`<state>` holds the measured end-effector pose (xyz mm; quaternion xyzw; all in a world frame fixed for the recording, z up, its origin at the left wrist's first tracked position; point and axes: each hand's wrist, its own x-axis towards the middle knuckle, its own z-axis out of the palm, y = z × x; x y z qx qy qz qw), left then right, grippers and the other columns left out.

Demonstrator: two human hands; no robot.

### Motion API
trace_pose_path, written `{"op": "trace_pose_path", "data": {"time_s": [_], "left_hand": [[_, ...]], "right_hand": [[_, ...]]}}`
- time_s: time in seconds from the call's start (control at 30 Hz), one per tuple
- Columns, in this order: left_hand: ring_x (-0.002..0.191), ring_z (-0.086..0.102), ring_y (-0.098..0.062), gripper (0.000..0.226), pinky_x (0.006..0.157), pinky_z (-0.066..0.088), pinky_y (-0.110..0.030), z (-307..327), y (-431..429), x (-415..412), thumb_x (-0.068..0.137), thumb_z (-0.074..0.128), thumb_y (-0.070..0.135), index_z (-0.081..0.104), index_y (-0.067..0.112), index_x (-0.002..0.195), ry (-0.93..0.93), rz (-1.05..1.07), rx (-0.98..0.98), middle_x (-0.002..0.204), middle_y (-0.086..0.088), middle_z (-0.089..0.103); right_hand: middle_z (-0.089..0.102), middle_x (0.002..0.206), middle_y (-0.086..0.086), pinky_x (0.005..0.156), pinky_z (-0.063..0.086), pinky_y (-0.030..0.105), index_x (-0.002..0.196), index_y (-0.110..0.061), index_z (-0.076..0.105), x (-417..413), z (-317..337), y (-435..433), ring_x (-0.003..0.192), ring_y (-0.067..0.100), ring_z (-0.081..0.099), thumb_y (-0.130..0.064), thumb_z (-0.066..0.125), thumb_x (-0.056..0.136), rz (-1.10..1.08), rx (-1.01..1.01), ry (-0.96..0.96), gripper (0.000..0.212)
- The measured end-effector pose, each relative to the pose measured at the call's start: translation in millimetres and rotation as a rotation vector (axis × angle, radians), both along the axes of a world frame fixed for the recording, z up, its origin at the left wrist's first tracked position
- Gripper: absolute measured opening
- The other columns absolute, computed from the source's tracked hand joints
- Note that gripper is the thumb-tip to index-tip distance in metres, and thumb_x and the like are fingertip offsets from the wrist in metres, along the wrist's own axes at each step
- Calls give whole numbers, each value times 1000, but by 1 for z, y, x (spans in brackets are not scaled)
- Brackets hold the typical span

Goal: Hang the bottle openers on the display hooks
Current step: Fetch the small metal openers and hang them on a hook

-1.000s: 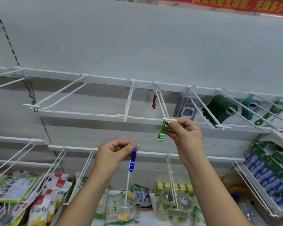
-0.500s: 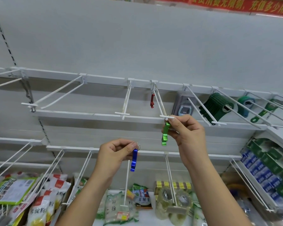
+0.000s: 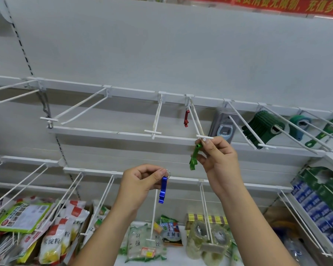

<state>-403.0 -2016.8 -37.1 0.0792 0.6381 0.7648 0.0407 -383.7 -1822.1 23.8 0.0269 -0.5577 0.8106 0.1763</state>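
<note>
My right hand [image 3: 218, 160] pinches a green bottle opener [image 3: 195, 156] by its upper end, right at the front tip of a white display hook [image 3: 197, 123]. A red bottle opener [image 3: 186, 118] hangs at the back of that same hook, close to the rail. Lower and to the left, my left hand [image 3: 140, 182] pinches the key ring of a blue bottle opener [image 3: 163, 190], which dangles straight down in front of the lower shelf rail.
Bare white hooks [image 3: 155, 120] stick out from the rail to the left. Hooks to the right carry a grey packaged item [image 3: 222, 127] and green and teal tools [image 3: 263, 127]. Packaged food [image 3: 52, 227] hangs and lies below. Blue and green boxes [image 3: 319, 200] fill the right shelf.
My right hand has lifted the green opener slightly, bringing its top end up to the hook's tip. The left hand with the blue opener has stayed almost still.
</note>
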Motion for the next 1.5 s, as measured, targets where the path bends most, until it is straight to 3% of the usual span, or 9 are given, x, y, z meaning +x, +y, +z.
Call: {"op": "trace_pose_path", "data": {"time_s": [0.13, 0.27, 0.33, 0.43, 0.53, 1.03, 1.2, 1.37, 1.5], "left_hand": [[79, 75, -28, 8, 72, 61, -34, 0, -1, -2, 86, 71, 9, 78, 8, 91, 2, 2, 4, 86, -12, 78], [78, 74, -27, 8, 71, 60, -34, -2, 1, -4, 85, 72, 9, 78, 7, 90, -1, -7, 12, 85, -13, 78], [78, 74, -27, 8, 72, 60, -35, -3, 2, -6, 85, 72, 9, 78, 7, 90, -1, -7, 11, 85, -13, 78], [79, 74, -28, 8, 72, 60, -35, -3, 2, -8, 85, 72, 10, 79, 9, 89, 2, -16, 11, 86, -13, 78], [79, 74, -27, 8, 74, 61, -36, -3, 2, -10, 86, 71, 10, 78, 8, 90, 0, -18, 2, 86, -12, 78], [82, 74, -33, 8, 76, 62, -39, -3, 1, -7, 87, 70, 8, 77, 6, 91, 10, -26, 1, 86, -13, 78], [80, 74, -29, 8, 76, 61, -38, -2, -1, -3, 87, 71, 9, 78, 9, 91, 13, -14, -20, 85, -11, 78], [79, 74, -28, 8, 77, 61, -40, 0, -3, -1, 87, 71, 9, 78, 7, 90, 17, -7, -23, 85, -11, 78], [82, 75, -30, 8, 78, 61, -40, 1, -4, -2, 87, 71, 10, 78, 7, 91, 14, -2, -23, 86, -11, 78]], "right_hand": [[70, 88, 8, 77, 57, 38, 73, -20, 71, -2, 0, 1, 87, 21, 67, -27, 75, 71, 34, -68, -1, 8], [72, 84, 6, 77, 58, 38, 74, -20, 72, -6, -2, 4, 82, 21, 69, -15, 66, 81, 1, -92, -3, 11], [73, 85, 5, 70, 57, 31, 75, -20, 72, -8, -1, 4, 78, 17, 69, -13, 65, 82, -42, -66, -8, 12], [74, 82, -1, 61, 51, 22, 69, -25, 75, -7, 1, 2, 69, 10, 65, -6, 62, 88, -86, -53, -3, 30], [73, 79, -3, 57, 48, 22, 67, -25, 76, -5, 1, 1, 66, 10, 60, -1, 58, 93, -82, -62, 28, 39], [75, 81, -3, 59, 50, 18, 71, -21, 72, -2, 3, -4, 66, 7, 63, -1, 60, 92, -147, -43, 90, 31], [72, 81, -1, 59, 49, 23, 67, -25, 72, -9, -8, -7, 65, 10, 59, -4, 62, 92, -163, -32, 43, 34], [72, 83, 4, 55, 47, 22, 86, -14, 72, -27, -10, -5, 67, 13, 59, -6, 68, 90, -244, -30, 0, 10], [69, 80, 6, 48, 39, 19, 93, -11, 73, -48, -7, -5, 56, 8, 52, -4, 68, 90, -329, -21, -63, 9]]}}
